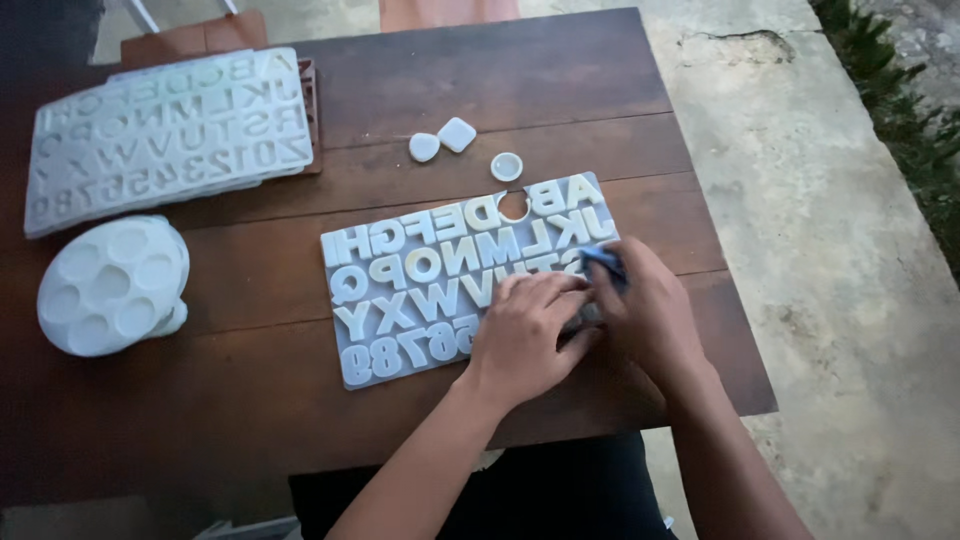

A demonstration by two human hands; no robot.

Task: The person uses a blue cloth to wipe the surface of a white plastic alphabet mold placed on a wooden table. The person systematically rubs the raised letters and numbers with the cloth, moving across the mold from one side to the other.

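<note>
Person, one: two bare hands, left hand (525, 335) and right hand (650, 315), showed no rings, gloves or wristbands; forearms behind each hand were bare, unsleeved to the frame edge; dark garment lay beneath the forearms.

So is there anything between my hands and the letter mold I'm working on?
Nothing visible. Your left hand lies flat on the letter mold, and your right hand is at its right edge, pinching a small blue thing against it.
</note>
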